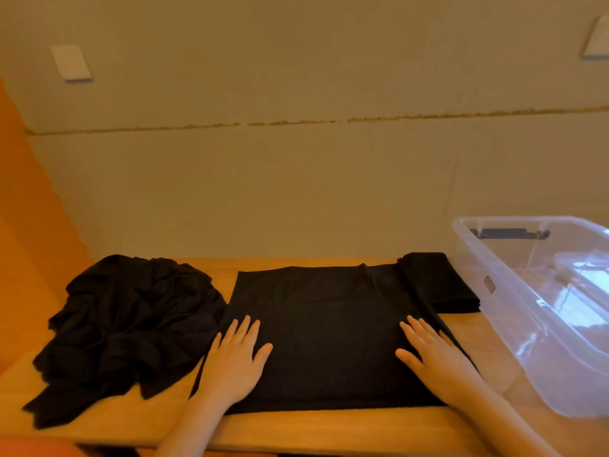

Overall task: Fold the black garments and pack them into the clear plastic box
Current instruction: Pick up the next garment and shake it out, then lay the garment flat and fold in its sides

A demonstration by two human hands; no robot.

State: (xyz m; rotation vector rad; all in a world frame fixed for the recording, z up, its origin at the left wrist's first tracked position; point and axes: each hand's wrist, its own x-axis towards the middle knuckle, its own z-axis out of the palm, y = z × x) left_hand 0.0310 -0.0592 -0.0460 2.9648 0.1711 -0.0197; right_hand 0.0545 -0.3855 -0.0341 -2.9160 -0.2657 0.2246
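Observation:
A black garment lies spread flat in the middle of the wooden table, partly folded into a rectangle. My left hand presses flat on its left side with straight fingers. My right hand presses flat on its right side. A small folded black garment lies at the back right, touching the spread one. A crumpled heap of black garments sits on the left. The clear plastic box stands at the right, with no garment visible inside.
A beige wall rises right behind the table. The table's front edge runs just below my wrists. A strip of bare wood lies between the spread garment and the box.

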